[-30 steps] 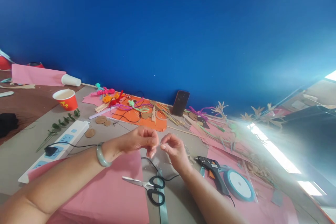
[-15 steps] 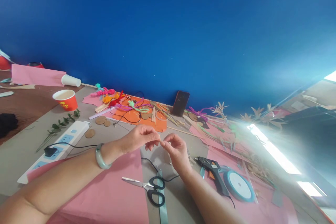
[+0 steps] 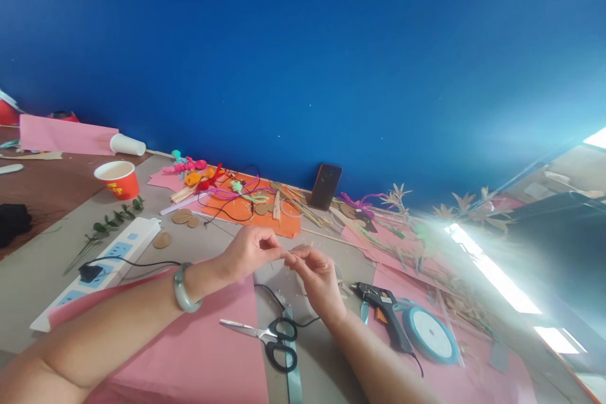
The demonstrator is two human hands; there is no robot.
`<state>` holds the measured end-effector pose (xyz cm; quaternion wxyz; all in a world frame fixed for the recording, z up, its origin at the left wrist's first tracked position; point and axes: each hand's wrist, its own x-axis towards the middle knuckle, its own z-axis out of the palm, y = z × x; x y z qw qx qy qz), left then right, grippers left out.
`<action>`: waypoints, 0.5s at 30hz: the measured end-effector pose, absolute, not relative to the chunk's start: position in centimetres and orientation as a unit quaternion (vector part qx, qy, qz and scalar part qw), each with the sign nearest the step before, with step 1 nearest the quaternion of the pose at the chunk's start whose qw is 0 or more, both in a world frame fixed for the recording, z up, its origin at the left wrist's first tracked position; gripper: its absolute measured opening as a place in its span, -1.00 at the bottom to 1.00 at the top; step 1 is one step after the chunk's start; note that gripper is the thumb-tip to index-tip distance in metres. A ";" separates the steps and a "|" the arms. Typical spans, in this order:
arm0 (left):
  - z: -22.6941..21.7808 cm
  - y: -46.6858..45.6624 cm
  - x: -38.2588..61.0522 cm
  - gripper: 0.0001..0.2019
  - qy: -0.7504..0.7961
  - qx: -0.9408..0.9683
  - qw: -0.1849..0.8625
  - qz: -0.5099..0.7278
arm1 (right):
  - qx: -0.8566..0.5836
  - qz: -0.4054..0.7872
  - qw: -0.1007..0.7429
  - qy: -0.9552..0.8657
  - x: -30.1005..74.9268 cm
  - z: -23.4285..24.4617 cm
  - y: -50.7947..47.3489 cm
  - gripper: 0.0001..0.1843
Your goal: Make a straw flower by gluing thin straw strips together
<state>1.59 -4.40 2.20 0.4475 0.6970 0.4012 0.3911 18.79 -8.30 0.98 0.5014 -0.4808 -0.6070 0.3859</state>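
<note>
Over the middle of the table, my left hand [image 3: 253, 252] and my right hand [image 3: 318, 278] meet at their fingertips. Both are closed in a pinch, thumb against finger. Whatever sits between the fingertips is too small or too hidden to make out. A pale green bangle [image 3: 184, 290] circles my left wrist. Below the hands lie black-handled scissors [image 3: 277, 336], partly over a light blue ribbon strip [image 3: 293, 379]. To the right of my right hand is a black glue gun [image 3: 389, 315], beside a blue ribbon spool [image 3: 430, 334].
Pink paper [image 3: 199, 353] covers the near table. A white power strip [image 3: 101, 271], a leafy sprig [image 3: 106, 226] and a red paper cup [image 3: 117, 180] stand left. Orange paper [image 3: 284, 227] with pipe cleaners and a propped phone [image 3: 326, 186] are at the back, against a blue wall [image 3: 303, 63].
My fingertips have drawn closer together, now overlapping. My left fingers have curled in and the hand has dipped slightly. The things on the table stay put.
</note>
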 end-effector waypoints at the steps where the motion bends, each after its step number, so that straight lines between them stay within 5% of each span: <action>1: 2.2 -4.4 1.6 -0.74 0.403 0.707 0.428 0.393 | -0.481 0.393 0.497 -0.606 18.8 1.0 -8.3 -0.74; 15: 1.9 -4.6 1.8 -0.76 0.390 0.751 0.358 0.395 | -0.472 0.404 0.510 -0.594 18.2 1.2 -8.3 -0.65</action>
